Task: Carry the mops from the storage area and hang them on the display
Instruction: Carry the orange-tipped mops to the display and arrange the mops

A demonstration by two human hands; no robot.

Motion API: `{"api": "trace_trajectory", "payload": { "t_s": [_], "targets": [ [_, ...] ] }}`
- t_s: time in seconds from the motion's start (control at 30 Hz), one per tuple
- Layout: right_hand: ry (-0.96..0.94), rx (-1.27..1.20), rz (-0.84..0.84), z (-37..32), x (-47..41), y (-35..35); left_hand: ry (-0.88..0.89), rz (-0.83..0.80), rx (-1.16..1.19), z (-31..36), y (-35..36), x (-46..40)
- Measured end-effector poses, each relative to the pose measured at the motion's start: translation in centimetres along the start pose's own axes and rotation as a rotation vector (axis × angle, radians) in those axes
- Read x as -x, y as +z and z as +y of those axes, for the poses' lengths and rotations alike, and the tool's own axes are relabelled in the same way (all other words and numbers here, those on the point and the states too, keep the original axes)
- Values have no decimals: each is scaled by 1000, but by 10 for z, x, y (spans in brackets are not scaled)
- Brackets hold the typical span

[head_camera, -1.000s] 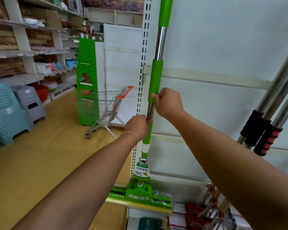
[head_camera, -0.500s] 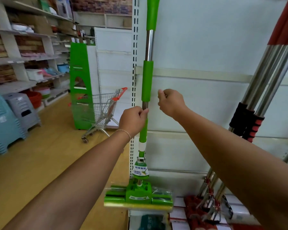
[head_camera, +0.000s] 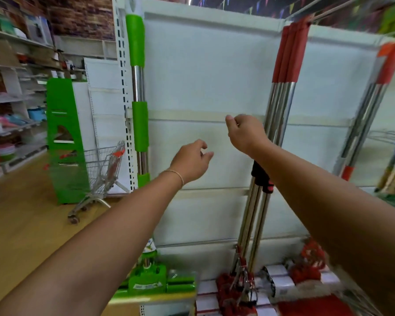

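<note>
Both arms stretch forward, and the hands hold nothing: the left hand (head_camera: 190, 161) hangs in the air with fingers loosely curled, the right hand (head_camera: 245, 131) a little higher, also loosely curled and clear of any pole. Just left of the left hand, the green mop (head_camera: 139, 124) stands upright against the white display panel (head_camera: 205, 71), its head low beside the left forearm. To the right hang the red-handled mops (head_camera: 283, 87). Farther off, a shopping cart (head_camera: 100, 176) sits on the wooden floor (head_camera: 25, 224).
</note>
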State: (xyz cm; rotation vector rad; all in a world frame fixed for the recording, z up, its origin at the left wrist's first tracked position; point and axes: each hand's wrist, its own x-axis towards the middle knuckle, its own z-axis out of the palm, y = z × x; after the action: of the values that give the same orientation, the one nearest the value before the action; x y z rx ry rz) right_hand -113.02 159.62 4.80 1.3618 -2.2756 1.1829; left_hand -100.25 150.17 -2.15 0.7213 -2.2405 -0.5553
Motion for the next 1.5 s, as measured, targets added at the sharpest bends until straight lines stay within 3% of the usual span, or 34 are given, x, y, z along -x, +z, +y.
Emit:
{"api": "trace_trajectory", "payload": {
  "t_s": [0.27,0.53,0.87,1.23,1.33,1.5],
  "targets": [
    [59,18,160,102,-33,-60,-3,-132,-79,88,106,-31],
    [34,-83,37,160,-63,-70,-113,-113,-181,139,179,-66],
    [-66,-155,-21,175,-88,-67,-193,-2,-158,142,202,-82],
    [69,-192,-112,168,-90,-71,-232,-80,-58,142,196,-82],
    [165,-291,-152,167,-84,-76,-193,-91,-174,147,190,-76],
    [196,-307,-99,186,-61,-95,-36,86,-245,167,188,-63]
  ]
}}
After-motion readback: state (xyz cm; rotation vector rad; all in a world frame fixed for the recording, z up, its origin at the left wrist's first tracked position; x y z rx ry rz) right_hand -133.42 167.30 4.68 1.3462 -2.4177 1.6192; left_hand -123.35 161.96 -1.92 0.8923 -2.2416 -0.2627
